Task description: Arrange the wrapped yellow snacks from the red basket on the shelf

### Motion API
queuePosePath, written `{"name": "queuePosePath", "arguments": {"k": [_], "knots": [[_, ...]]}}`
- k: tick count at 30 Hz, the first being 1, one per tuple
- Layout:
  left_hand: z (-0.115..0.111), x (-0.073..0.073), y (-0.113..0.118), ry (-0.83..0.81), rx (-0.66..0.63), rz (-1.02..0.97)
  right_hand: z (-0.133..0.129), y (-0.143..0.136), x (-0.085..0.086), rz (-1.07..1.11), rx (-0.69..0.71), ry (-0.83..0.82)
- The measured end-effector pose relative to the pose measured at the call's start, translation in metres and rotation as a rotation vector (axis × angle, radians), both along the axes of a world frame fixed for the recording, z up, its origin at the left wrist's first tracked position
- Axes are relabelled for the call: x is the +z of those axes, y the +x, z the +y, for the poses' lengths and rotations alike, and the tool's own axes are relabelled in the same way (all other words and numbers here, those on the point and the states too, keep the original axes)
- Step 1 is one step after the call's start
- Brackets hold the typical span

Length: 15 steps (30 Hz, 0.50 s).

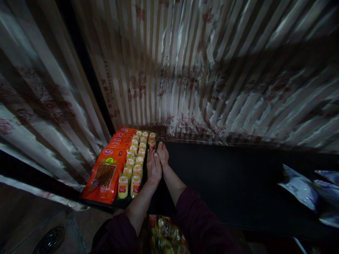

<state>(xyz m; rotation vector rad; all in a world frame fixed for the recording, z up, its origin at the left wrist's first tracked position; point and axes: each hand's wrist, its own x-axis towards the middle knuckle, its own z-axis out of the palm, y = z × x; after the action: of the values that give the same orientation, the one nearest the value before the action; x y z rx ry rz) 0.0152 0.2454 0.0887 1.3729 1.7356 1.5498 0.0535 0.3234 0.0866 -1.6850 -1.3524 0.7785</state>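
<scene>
Beneath the fingers lies a black tabletop, with striped sheeting rising beyond them, printed with red pictures and characters too blurred to read. Left hand and right hand lie side by side, fingers straight and narrow; whether they grip anything cannot be told. Just left of them stand rows of small yellow packets with red-and-white labels; farther left, orange packets bear a white oval logo, its lettering illegible. The near edge runs on the wrist side. Right of the fingers, bare black surface stretches to pale shiny bags, well apart.
</scene>
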Motion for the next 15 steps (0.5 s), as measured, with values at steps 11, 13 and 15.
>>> {"name": "queuePosePath", "arguments": {"k": [11, 13, 15], "knots": [[-0.0048, 0.0023, -0.0045, -0.045, -0.011, -0.024, -0.0101, -0.0029, 0.0024, 0.023, 0.126, 0.016], [-0.0044, 0.0012, -0.0046, -0.047, -0.007, -0.021, -0.0112, -0.0003, 0.0032, 0.027, 0.118, 0.0], [-0.005, 0.0004, -0.0041, -0.049, -0.007, -0.017, -0.0125, 0.0028, 0.0047, 0.026, 0.113, -0.02]]}}
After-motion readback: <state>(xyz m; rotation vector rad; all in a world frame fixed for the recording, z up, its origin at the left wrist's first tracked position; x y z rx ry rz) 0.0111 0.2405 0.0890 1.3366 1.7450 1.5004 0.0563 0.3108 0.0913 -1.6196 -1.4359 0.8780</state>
